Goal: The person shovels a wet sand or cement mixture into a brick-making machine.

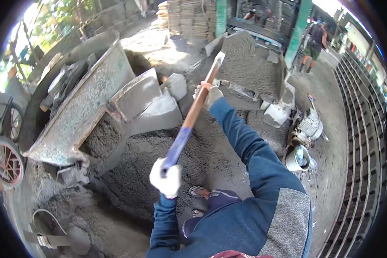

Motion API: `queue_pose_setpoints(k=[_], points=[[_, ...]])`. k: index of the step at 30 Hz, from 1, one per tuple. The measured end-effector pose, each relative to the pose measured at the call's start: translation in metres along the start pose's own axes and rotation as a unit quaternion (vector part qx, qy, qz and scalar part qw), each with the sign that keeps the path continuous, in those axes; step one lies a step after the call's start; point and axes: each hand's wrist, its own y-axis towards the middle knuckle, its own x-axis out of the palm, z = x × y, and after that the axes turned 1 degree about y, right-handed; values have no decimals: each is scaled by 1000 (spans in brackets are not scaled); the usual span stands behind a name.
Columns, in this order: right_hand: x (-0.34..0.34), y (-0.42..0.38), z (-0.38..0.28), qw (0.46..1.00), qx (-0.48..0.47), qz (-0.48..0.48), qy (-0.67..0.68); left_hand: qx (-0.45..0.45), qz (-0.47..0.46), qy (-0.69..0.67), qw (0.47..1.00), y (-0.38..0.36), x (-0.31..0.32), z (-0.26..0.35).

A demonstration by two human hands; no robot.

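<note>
My left hand [167,179], in a white glove, is closed round the blue-wrapped lower end of a long shovel [194,112]. Farther up, my right hand [211,95], also gloved, grips the brown wooden shaft. The shovel slants up and away from me, its pale metal socket reaching a bed of damp grey mix [256,69]. Where the blade ends and the mix begins is hard to make out. Below the shaft, dark grey loose mix [142,161] covers the ground in front of my sandalled feet.
A rusty metal drum [88,99] stands at left, beside a red-rimmed wheel [7,161]. On the right are a motor [309,124], a bucket [293,161] and a long rack of bars [365,142]. Another person [316,41] stands at the back right, near green posts [297,41].
</note>
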Motion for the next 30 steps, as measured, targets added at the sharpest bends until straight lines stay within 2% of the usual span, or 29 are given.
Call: queue_pose_setpoints(k=[1,2,3,4,5,6,7,9,11,13,15,16,17,18,19,20,21,22,23,25,26,27,28,29,30], points=[[0,-28,-16,1000,-9,5,1,220,-26,46,974,17,22,11],[-31,-42,-19,996,5,-83,16,269,-97,31,958,28,39,46],[-35,-90,-28,996,47,-78,6,245,-250,15,937,24,48,64],[-26,-155,-36,997,31,-36,-58,236,-315,-13,919,19,63,76],[-53,-184,-41,992,46,-97,-71,205,-382,-53,899,8,77,77],[-96,-205,-39,992,36,-99,-73,148,-365,-127,911,-9,93,69],[-118,-243,-52,987,56,-37,-149,87,-348,-198,912,-26,108,61],[-170,-294,-77,984,84,-16,-155,1,-361,-159,919,-41,136,51],[-172,-341,-97,973,17,44,-227,-222,-389,-211,869,-61,187,26],[-217,-359,-99,967,-5,69,-244,-218,-425,-155,865,-64,243,11],[-232,-370,-88,956,-61,139,-251,-323,-425,-167,829,-75,316,-11],[-224,-378,-91,950,-51,147,-272,-432,-457,-203,751,-51,331,13],[-236,-375,-90,899,-50,145,-411,-461,-459,-281,706,-41,357,12],[-250,-374,-76,906,-87,170,-378,-452,-449,-398,660,-27,386,13],[-263,-372,-62,910,-122,197,-344,-555,-453,-459,526,-16,402,8],[-266,-371,-54,889,-137,231,-370,-579,-430,-495,484,-4,427,3],[-266,-369,-46,866,-152,265,-395,-591,-364,-476,540,5,450,3],[-269,-372,-42,842,-164,297,-420,-618,-342,-480,520,13,479,-15],[-276,-380,-40,817,-168,347,-428,-625,-327,-409,579,16,490,0],[-298,-394,-46,762,-183,435,-444,-613,-382,-466,511,0,488,17],[-313,-413,-46,742,-210,443,-457,-589,-412,-490,493,-7,472,43],[-328,-440,-42,760,-173,462,-422,-611,-426,-450,493,-14,463,63],[-362,-471,-24,755,-188,495,-386,-626,-443,-471,436,-28,462,64],[-343,-492,-30,700,-121,568,-415,-625,-446,-451,454,-30,457,78],[-382,-529,-10,718,-115,592,-348,-625,-449,-455,448,-35,458,78]])
